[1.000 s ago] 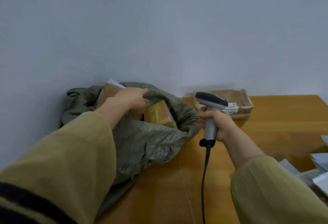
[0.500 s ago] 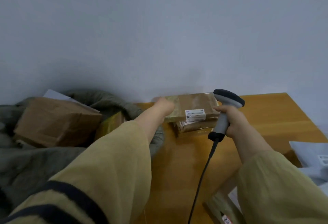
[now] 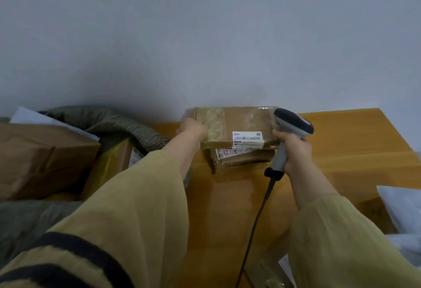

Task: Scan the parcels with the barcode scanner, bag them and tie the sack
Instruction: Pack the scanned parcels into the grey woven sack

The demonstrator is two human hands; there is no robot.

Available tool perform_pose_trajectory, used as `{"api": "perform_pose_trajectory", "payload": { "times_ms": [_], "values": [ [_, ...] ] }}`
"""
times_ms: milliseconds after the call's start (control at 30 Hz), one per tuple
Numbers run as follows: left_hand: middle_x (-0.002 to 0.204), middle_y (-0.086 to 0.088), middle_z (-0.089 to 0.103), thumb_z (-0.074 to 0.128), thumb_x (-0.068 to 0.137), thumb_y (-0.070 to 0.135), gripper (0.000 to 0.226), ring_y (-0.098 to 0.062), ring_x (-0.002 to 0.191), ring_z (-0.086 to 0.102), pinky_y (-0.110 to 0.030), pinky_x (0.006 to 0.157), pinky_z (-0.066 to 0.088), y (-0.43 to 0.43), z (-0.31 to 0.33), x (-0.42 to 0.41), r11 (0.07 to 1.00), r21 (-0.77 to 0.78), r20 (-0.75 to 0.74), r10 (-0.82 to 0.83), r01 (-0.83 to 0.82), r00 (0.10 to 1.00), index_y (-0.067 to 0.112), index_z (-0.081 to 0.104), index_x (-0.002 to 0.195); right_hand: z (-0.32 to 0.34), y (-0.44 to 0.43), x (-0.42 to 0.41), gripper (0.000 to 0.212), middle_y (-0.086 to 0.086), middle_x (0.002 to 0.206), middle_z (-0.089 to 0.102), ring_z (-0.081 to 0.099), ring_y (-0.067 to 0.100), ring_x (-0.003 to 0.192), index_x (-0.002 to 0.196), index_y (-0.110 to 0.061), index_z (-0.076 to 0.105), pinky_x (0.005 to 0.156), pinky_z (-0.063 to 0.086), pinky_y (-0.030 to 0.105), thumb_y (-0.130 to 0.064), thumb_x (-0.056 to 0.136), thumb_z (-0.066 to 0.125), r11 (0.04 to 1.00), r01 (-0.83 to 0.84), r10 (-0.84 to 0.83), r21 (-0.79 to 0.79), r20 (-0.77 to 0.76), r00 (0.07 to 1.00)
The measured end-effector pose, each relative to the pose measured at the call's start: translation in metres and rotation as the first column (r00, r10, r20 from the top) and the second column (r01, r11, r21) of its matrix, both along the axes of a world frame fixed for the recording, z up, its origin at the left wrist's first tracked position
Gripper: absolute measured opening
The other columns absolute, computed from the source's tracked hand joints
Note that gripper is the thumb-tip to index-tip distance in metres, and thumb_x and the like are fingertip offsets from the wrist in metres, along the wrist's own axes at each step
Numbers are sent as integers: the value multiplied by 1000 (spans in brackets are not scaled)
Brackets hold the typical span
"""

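Left hand (image 3: 192, 129): my fingers close on the left end of the top parcel (image 3: 237, 123), a flat brown carton with a band of clear tape across its left part. Its white barcode label (image 3: 247, 138) faces up near the front edge. This carton sits over a lower parcel (image 3: 241, 158), also brown, whose own label peeps out beneath the front edge. I cannot tell whether the top carton rests on the lower one or is raised slightly off it.

Right hand (image 3: 295, 148): I clench the grey handle of the barcode scanner (image 3: 290, 123). Its dark-capped head stands just beside the right end of the top carton, level with that carton's upper face. Whether the two touch cannot be made out. A dark cable (image 3: 257, 219) runs from the handle's base toward me across the table (image 3: 346, 141), a wooden top set against a pale wall (image 3: 205, 36).

Left of the stack: the olive sack (image 3: 114, 121) lies open, already holding a large brown parcel (image 3: 41, 157) and a yellow-taped parcel (image 3: 111, 164) beside it. At the right edge lie pale mailers (image 3: 401, 210), partly out of frame.
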State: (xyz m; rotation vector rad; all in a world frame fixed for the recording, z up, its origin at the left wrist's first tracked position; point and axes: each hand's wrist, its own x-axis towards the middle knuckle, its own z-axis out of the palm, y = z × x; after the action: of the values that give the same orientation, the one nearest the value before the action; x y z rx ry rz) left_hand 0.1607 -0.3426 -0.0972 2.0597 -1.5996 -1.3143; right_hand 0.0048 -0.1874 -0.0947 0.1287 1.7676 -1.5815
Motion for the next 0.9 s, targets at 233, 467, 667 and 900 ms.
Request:
{"api": "perform_pose_trajectory", "payload": {
  "times_ms": [233,467,667,900],
  "values": [
    [101,-4,59,54,92,13,27,-22,91,58,-36,81,53,12,108,60,982,-184,-376,-34,-38,926,14,53,120,71,22,56,29,5,100,64,62,26,98,98,-15,57,84,53,41,-13,75,76,975,-69,59,-210,-53,997],
    [104,-10,64,71,76,9,41,-24,92,63,-36,81,55,5,191,191,850,-481,-314,62,-215,947,7,62,116,107,10,163,19,14,83,68,65,28,73,93,-4,64,68,56,36,-3,76,73,830,-444,474,-338,8,880],
    [138,-8,46,67,80,11,61,-24,123,47,-33,104,39,2,217,281,741,-664,-25,117,-104,993,19,45,137,79,-3,208,50,18,103,68,66,34,88,115,-6,62,70,56,42,-8,68,79,841,-495,513,-218,27,858],
    [159,-8,-6,42,82,72,67,-33,141,-24,-62,103,-22,51,180,264,633,-197,816,-318,749,483,34,47,137,45,13,227,42,20,100,68,65,34,83,114,1,59,63,53,39,-12,75,71,830,-548,553,-106,289,781]
  ]
}}
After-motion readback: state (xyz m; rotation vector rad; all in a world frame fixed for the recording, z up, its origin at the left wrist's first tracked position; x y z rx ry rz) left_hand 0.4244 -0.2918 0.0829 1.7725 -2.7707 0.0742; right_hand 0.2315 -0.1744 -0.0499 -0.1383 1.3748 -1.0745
